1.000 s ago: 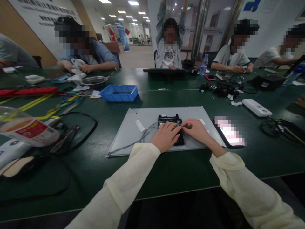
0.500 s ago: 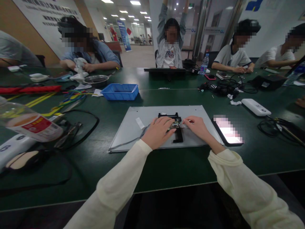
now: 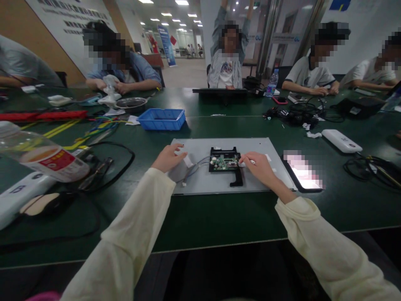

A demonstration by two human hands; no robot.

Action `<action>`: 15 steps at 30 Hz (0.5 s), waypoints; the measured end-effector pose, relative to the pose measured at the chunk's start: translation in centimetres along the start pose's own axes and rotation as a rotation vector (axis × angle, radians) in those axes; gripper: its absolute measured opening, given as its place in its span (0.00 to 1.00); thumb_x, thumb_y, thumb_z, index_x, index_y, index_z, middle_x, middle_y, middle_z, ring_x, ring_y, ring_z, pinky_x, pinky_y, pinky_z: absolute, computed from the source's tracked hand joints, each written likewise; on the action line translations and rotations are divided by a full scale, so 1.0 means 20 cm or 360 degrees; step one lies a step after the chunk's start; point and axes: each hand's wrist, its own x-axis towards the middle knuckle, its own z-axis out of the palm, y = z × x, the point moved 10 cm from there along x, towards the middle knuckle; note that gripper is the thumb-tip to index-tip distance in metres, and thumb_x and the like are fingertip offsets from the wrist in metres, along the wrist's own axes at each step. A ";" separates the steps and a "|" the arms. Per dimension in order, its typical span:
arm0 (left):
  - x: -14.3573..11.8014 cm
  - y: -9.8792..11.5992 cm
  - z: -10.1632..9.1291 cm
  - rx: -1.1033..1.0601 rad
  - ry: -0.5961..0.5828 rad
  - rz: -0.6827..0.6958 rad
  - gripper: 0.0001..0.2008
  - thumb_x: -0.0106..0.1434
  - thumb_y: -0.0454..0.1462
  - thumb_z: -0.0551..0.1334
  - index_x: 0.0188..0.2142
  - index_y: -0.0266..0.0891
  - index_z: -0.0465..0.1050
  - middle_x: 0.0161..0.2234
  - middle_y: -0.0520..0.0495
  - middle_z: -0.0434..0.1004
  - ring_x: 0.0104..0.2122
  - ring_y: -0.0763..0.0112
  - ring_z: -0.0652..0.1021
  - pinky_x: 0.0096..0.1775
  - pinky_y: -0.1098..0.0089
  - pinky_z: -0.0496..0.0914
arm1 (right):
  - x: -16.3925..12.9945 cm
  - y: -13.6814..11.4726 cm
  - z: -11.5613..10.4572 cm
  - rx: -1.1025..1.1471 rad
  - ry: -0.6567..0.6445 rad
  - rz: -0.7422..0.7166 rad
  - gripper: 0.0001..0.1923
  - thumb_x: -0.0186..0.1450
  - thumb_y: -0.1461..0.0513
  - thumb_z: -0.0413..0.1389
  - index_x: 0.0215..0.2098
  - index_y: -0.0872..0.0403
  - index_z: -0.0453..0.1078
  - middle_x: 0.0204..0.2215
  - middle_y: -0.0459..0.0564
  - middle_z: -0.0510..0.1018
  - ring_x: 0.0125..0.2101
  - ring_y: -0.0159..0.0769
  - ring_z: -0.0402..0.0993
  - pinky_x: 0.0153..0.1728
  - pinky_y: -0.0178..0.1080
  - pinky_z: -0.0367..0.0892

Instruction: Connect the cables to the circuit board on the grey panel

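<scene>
On the grey panel [image 3: 250, 184] near the desk's front edge, the circuit board [image 3: 224, 163] lay uncovered, cables [image 3: 194, 169] loose; the left hand [image 3: 167, 158] rested released at the panel's left edge, the right hand [image 3: 258, 167] pinched the board's right edge.

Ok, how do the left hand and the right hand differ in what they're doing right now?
The left hand lies spread on the left edge of the grey panel, near the white tape strip and loose wires, away from the circuit board. The right hand sits right beside the circuit board, fingers curled at its right edge. Both rest on the panel; both arms wear cream sleeves.
</scene>
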 end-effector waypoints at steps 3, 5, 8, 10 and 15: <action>-0.02 0.00 0.05 -0.0033 -0.0050 0.0067 0.26 0.54 0.46 0.60 0.51 0.37 0.69 0.40 0.44 0.69 0.32 0.69 0.72 0.43 0.64 0.69 | 0.00 -0.01 0.02 -0.0057 -0.0047 -0.0053 0.20 0.70 0.57 0.45 0.28 0.52 0.73 0.30 0.48 0.79 0.34 0.37 0.73 0.40 0.39 0.63; -0.05 0.03 0.05 -0.0009 -0.0026 0.0129 0.24 0.53 0.43 0.61 0.49 0.38 0.70 0.37 0.46 0.68 0.33 0.68 0.72 0.45 0.64 0.68 | 0.00 -0.01 0.03 -0.0083 -0.0078 -0.0087 0.19 0.70 0.57 0.44 0.29 0.52 0.73 0.30 0.49 0.79 0.35 0.38 0.73 0.40 0.39 0.63; -0.07 0.06 0.06 0.0006 0.0020 0.0194 0.20 0.52 0.40 0.60 0.45 0.40 0.72 0.34 0.48 0.67 0.31 0.69 0.72 0.45 0.65 0.68 | 0.00 -0.03 0.05 -0.0121 -0.0134 -0.0127 0.19 0.70 0.57 0.44 0.30 0.53 0.73 0.31 0.50 0.79 0.36 0.39 0.73 0.41 0.40 0.63; -0.07 0.07 0.07 0.0004 0.0027 0.0204 0.17 0.53 0.39 0.59 0.43 0.40 0.74 0.34 0.48 0.68 0.29 0.70 0.71 0.42 0.66 0.68 | -0.01 -0.03 0.06 -0.0129 -0.0149 -0.0140 0.19 0.70 0.57 0.45 0.30 0.53 0.73 0.31 0.51 0.79 0.36 0.39 0.72 0.41 0.41 0.63; -0.05 0.07 0.07 -0.0095 0.0045 0.0151 0.12 0.55 0.39 0.57 0.37 0.41 0.74 0.34 0.48 0.73 0.29 0.69 0.73 0.39 0.67 0.68 | 0.00 -0.04 0.03 -0.0127 -0.0070 -0.0151 0.17 0.69 0.57 0.45 0.34 0.53 0.74 0.34 0.52 0.78 0.39 0.41 0.72 0.43 0.43 0.64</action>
